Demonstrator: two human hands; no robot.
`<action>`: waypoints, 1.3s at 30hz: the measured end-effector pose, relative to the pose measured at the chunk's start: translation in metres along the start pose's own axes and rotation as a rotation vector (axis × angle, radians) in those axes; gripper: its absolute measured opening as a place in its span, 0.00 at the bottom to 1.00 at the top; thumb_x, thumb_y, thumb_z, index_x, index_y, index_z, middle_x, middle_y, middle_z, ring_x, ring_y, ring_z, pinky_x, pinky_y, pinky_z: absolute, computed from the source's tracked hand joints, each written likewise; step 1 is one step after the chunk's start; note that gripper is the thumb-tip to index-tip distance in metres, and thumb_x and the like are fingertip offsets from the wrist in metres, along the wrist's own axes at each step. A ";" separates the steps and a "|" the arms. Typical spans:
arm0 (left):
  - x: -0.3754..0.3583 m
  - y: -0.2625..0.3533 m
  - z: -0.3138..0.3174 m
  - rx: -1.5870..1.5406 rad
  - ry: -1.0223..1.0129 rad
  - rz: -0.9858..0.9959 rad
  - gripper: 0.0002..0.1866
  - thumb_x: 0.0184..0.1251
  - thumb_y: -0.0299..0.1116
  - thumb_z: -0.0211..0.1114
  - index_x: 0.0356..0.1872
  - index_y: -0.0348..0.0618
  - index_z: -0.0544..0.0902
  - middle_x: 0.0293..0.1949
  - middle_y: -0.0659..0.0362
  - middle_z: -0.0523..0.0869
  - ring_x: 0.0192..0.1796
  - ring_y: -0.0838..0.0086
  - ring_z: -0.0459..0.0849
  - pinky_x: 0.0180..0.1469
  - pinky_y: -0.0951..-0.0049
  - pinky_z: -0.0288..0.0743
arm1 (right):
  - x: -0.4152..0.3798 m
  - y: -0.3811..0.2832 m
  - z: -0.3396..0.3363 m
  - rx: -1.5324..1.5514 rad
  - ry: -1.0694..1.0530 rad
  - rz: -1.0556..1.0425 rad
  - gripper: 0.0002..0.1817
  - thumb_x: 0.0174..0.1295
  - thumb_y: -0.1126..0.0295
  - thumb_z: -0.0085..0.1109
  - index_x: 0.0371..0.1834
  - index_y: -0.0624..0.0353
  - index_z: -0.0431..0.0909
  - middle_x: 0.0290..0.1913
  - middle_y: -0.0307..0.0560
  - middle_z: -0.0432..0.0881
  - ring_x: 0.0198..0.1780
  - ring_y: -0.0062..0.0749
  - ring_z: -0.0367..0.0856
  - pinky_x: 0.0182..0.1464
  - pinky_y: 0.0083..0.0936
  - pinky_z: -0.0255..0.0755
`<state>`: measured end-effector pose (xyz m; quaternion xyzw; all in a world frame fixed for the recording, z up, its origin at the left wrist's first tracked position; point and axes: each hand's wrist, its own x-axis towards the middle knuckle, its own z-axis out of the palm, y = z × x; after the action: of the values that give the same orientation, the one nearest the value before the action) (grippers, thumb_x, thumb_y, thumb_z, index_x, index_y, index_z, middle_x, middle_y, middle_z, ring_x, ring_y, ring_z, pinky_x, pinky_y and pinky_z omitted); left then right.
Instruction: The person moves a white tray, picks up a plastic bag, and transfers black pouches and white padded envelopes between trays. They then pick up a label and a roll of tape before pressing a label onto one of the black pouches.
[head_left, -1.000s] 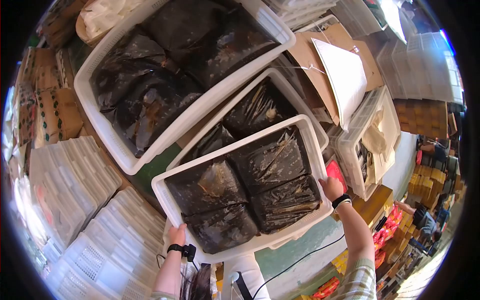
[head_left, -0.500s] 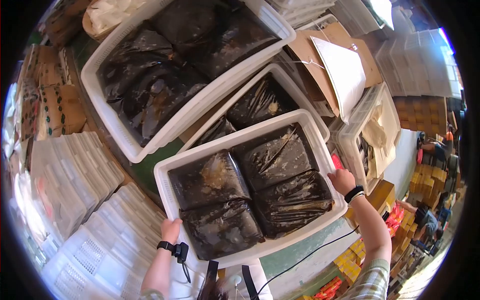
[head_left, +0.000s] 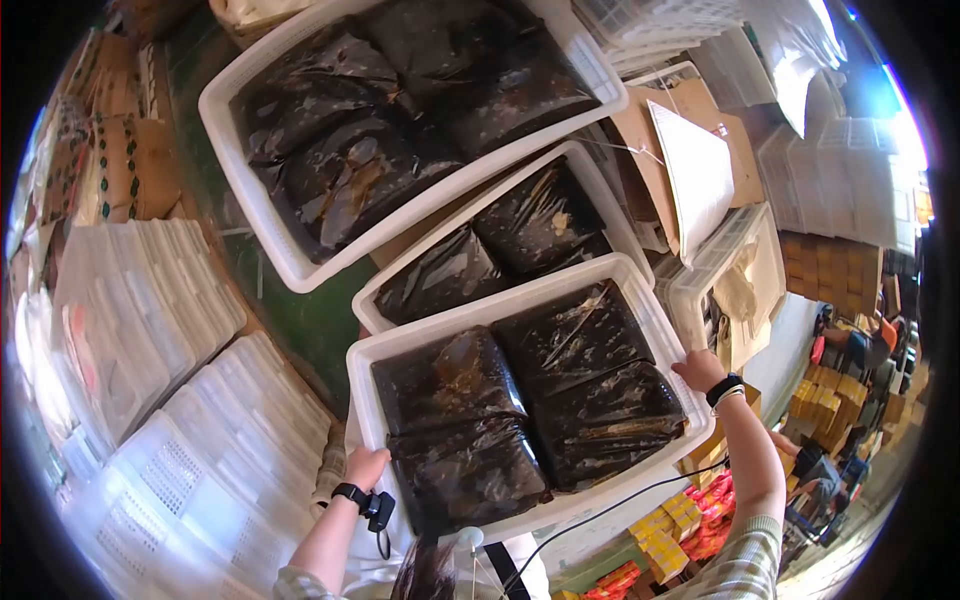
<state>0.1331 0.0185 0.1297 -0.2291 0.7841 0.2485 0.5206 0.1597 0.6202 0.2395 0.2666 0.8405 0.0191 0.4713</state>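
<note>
A white plastic crate [head_left: 600, 271] with several dark, glossy filled plastic bags [head_left: 598, 310] in it is held in front of my body. My left hand [head_left: 367, 468] grips its left rim, the fingers wrapped round the edge. On the opposite short side, my right hand [head_left: 702, 370] is closed on the rim. Just beyond it lies a second white crate [head_left: 372, 318] with similar dark bags, partly covered by the held crate. Farther back stands a larger-looking white crate [head_left: 290, 270], also filled with dark bags.
Stacked translucent crates [head_left: 200, 440] stand at my left. To the right are cardboard pieces [head_left: 735, 130], a white sheet [head_left: 692, 170] and another crate [head_left: 690, 290]. A black cable [head_left: 620, 500] runs below the held crate. Other people [head_left: 815, 470] are at the far right, near yellow boxes [head_left: 825, 400].
The held crate has moved toward my body and away from the crates behind, so more of the second crate shows. Both hands keep their hold. The camera view has shifted too.
</note>
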 end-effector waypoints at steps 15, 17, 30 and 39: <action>-0.006 0.038 -0.010 -0.043 0.156 0.006 0.22 0.49 0.41 0.60 0.31 0.24 0.81 0.30 0.36 0.83 0.38 0.48 0.83 0.41 0.58 0.74 | 0.050 0.026 0.059 0.076 0.081 -0.035 0.28 0.60 0.46 0.52 0.32 0.65 0.82 0.34 0.63 0.82 0.40 0.57 0.80 0.46 0.45 0.73; 0.002 0.027 -0.003 -0.071 0.177 -0.002 0.22 0.49 0.40 0.62 0.32 0.24 0.81 0.29 0.39 0.84 0.35 0.54 0.84 0.39 0.60 0.74 | 0.041 0.013 0.044 0.112 0.007 0.031 0.28 0.59 0.45 0.53 0.33 0.64 0.82 0.38 0.63 0.82 0.42 0.56 0.80 0.48 0.45 0.73; 0.003 0.030 -0.008 -0.294 0.017 0.008 0.17 0.52 0.34 0.60 0.32 0.24 0.80 0.27 0.52 0.83 0.30 0.68 0.81 0.34 0.67 0.72 | 0.001 0.001 0.067 0.251 0.468 0.159 0.23 0.57 0.50 0.58 0.40 0.61 0.75 0.39 0.57 0.79 0.42 0.55 0.79 0.44 0.45 0.74; 0.017 0.016 -0.004 -0.237 0.072 0.019 0.17 0.51 0.36 0.61 0.31 0.25 0.81 0.29 0.49 0.84 0.31 0.66 0.82 0.37 0.65 0.73 | -0.135 -0.141 0.127 0.185 0.092 -1.321 0.14 0.48 0.60 0.60 0.32 0.57 0.73 0.33 0.43 0.74 0.35 0.35 0.76 0.32 0.28 0.74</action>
<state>0.1148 0.0262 0.1179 -0.2903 0.7694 0.3362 0.4590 0.2568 0.4084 0.2341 -0.2659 0.8445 -0.3343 0.3230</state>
